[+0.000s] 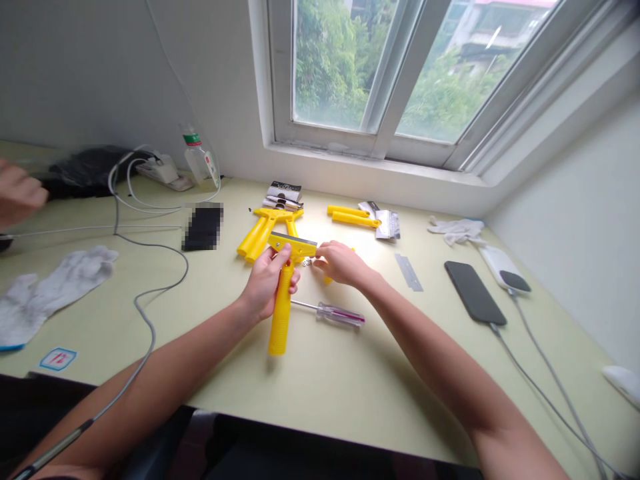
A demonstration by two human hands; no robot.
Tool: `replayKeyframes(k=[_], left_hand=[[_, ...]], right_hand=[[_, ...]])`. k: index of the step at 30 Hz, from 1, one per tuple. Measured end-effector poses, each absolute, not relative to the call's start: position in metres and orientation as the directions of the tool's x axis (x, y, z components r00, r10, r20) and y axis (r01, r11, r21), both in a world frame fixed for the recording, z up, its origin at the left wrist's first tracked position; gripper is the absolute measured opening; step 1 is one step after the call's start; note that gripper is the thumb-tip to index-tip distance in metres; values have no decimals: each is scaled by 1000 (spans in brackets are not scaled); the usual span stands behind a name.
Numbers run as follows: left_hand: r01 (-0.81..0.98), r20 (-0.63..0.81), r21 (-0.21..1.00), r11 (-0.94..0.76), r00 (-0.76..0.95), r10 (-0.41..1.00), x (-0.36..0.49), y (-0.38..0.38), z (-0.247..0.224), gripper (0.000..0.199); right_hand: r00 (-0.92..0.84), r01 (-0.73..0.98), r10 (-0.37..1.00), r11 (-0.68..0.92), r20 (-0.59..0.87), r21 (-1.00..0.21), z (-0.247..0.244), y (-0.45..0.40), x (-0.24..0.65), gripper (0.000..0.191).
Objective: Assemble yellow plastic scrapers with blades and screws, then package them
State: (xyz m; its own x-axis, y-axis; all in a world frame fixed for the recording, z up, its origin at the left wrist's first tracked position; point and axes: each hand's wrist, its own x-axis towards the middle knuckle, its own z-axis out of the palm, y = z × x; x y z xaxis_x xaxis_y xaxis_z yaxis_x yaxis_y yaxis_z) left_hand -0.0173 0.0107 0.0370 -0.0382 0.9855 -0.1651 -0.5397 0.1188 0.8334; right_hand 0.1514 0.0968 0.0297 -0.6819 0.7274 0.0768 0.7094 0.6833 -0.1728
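Note:
My left hand (270, 283) grips the ribbed handle of a yellow plastic scraper (282, 313), whose wide head carries a steel blade (293, 240) at the top. My right hand (341, 262) reaches in from the right, its fingertips at the end of the scraper head. I cannot tell whether they pinch anything. A few tiny metal parts (306, 262) lie just below that head. Close to both hands, a screwdriver (336, 313) with a clear handle rests on the table. Two more yellow scrapers (257, 233) (353, 217) lie beyond my hands.
Blade packets (387, 225) and a loose steel blade (409, 272) lie on the pale green desk (350, 393). A phone (475, 292) sits right, white gloves (50, 293) left, among grey cables (150, 320). Another person's hand (20, 193) is blurred at the left edge.

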Motion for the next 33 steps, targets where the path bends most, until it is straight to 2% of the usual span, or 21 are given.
replayKeyframes(k=[8,20,24,29,33], left_hand=[[-516,-160,845,137,1,987,-15,10,34,32],[-492,-170,856,159,22,985,-14,11,30,31],[-481,-159,863,153,27,987,-14,10,30,32],[-459,-148,879,131,-1,989,-13,9,30,36],[-412,-141,904,113,-36,989,-11,7,30,37]], right_hand=[[-664,736,745,666,64,-119,18,109,143,17],[-706,676,700,712,109,-190,11,110,147,12],[-689,654,704,707,173,-271,9,110,149,11],[-581,620,760,645,291,-447,32,103,164,17],[-505,455,761,635,406,-625,67,82,175,13]])
